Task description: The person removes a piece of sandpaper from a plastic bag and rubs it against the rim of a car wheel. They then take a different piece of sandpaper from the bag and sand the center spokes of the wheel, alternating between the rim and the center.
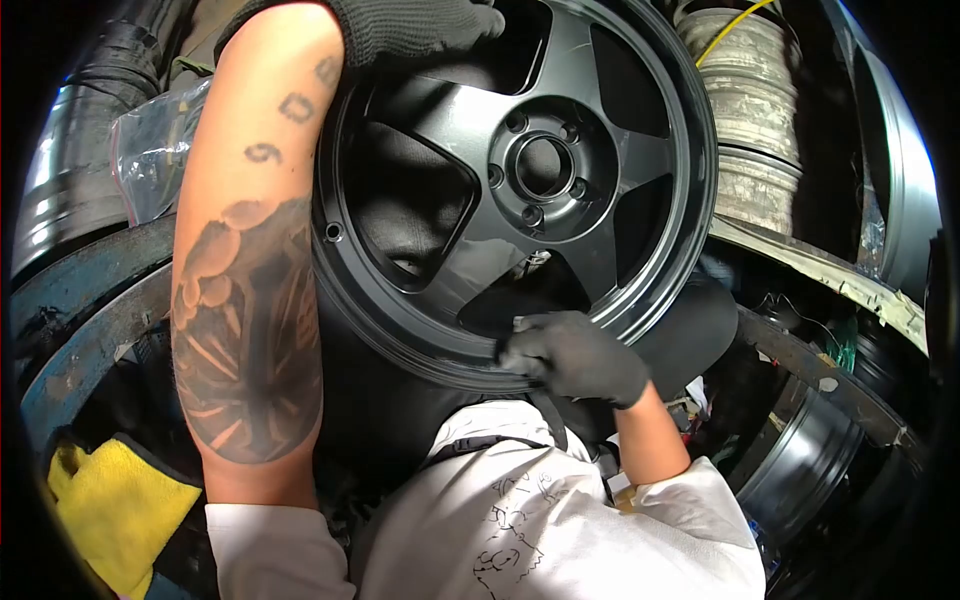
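Note:
A dark grey five-spoke wheel rim (475, 125) lies in front of me, facing up, above my lap. My left hand (425, 28), in a black knit glove, is at the rim's upper left edge, partly cut off by the top of the view; its fingers are too hidden to tell their grip. At the rim's near edge is my right hand (575, 358), also black-gloved, its fingers curled in and slightly blurred. Whether anything small is between those fingers I cannot make out.
A yellow cloth (120, 510) hangs at the lower left beside a blue metal frame (90, 270). Stacked worn rims (745, 110) stand at the upper right, a silver rim (805, 465) at the lower right. A plastic bag (155, 150) is at the upper left.

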The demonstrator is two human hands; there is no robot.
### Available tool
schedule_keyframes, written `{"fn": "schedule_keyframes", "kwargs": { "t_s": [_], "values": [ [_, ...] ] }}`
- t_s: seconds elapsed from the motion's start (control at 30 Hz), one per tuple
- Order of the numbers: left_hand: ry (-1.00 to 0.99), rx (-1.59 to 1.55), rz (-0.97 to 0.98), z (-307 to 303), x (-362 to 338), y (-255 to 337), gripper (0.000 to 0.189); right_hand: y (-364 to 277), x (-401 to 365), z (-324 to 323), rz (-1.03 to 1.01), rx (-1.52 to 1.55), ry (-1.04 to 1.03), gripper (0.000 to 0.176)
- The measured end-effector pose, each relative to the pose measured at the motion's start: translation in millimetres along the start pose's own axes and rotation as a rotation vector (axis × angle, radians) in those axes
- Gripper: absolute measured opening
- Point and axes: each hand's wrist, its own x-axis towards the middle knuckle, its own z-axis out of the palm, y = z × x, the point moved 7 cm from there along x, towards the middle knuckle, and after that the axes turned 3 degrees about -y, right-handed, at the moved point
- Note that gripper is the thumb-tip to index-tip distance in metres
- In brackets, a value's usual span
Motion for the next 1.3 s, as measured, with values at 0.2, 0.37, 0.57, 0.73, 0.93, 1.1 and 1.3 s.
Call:
{"fn": "schedule_keyframes", "kwargs": {
  "t_s": [0.2,0.37,0.57,0.73,0.93,1.1,1.3],
  "values": [
    [0.068,0.024,0.133,-0.7,-18.2,12.2,0.041,6.8,-8.5,-1.1,0.098,0.087,-0.095,0.01],
    [0.059,0.132,0.171,1.2,6.0,9.6,0.041,-9.2,4.2,-4.0,0.003,0.055,0.05,0.006],
    [0.04,0.02,0.073,-1.0,-14.4,13.0,0.045,8.4,-13.8,-7.1,0.113,0.064,-0.06,0.006],
    [0.069,0.076,0.144,6.8,-5.6,15.6,0.044,6.3,-6.3,-4.5,0.029,0.153,0.003,0.004],
    [0.01,0.018,-0.006,4.5,0.3,17.2,0.045,-1.3,-2.8,-7.5,0.037,0.031,-0.106,0.003],
    [-0.05,0.039,-0.035,10.6,-6.6,11.8,0.044,10.6,-16.6,-9.8,0.085,0.189,-0.035,0.004],
    [0.006,-0.028,0.075,-3.6,-7.0,18.2,0.042,1.8,2.8,-3.0,0.056,0.045,-0.052,0.003]
  ]
}}
